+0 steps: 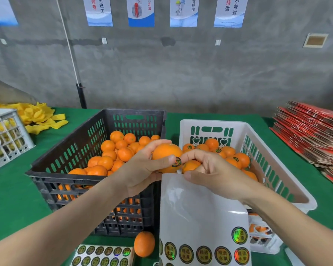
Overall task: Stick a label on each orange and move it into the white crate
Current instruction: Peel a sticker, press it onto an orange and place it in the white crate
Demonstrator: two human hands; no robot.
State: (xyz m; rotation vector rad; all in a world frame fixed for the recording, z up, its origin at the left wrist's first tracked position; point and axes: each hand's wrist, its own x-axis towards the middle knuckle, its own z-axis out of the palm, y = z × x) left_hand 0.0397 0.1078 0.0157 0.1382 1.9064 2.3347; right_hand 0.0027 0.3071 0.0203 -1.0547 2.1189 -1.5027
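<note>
My left hand [142,169] grips an orange [164,153] held up between the two crates, its thumb beside a round gold label [176,161] on the fruit. My right hand [206,170] has its fingertips at that label and its thumb pinching the top edge of a white label sheet [200,217], which hangs down with several round labels left along its bottom. The black crate [69,150] on the left holds many unlabelled oranges. The white crate [273,160] on the right holds several labelled oranges.
A loose orange [144,244] lies on the green table beside another label sheet [102,255] at the front edge. Yellow wrappers [38,117] and a grey crate [4,139] sit at the left; stacked red cartons [313,135] at the right.
</note>
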